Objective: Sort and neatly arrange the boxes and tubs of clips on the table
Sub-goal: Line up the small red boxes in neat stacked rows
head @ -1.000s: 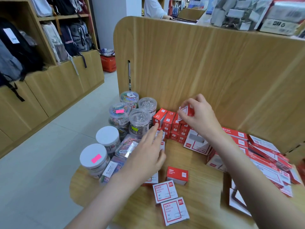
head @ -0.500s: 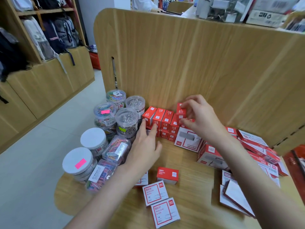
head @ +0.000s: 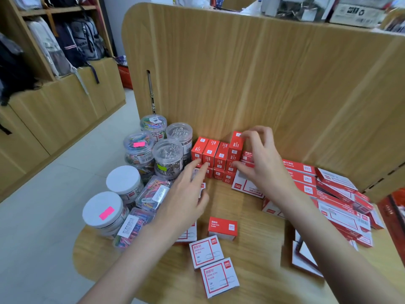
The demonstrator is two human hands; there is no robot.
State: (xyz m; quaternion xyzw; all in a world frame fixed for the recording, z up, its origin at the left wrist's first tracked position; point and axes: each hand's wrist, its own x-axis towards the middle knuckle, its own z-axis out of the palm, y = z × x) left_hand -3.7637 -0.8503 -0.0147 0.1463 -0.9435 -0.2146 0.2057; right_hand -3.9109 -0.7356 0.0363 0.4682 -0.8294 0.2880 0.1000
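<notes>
Red boxes (head: 221, 155); white tub lids (head: 123, 179), pink sticker (head: 106, 213); wood-grain table (head: 258, 255).

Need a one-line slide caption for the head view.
Right hand sets a small red box atop the stacked row; left hand steadies it.

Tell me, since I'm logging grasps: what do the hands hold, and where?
Right hand pinches the top small red box by its upper end. Left hand holds nothing; its fingertips touch the box row.

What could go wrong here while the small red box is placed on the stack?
1. The right hand pinches the small red cardboard box beside the stacked row; a push may topple it.
2. The left hand reaches past the clear plastic tubs and could knock them.
</notes>
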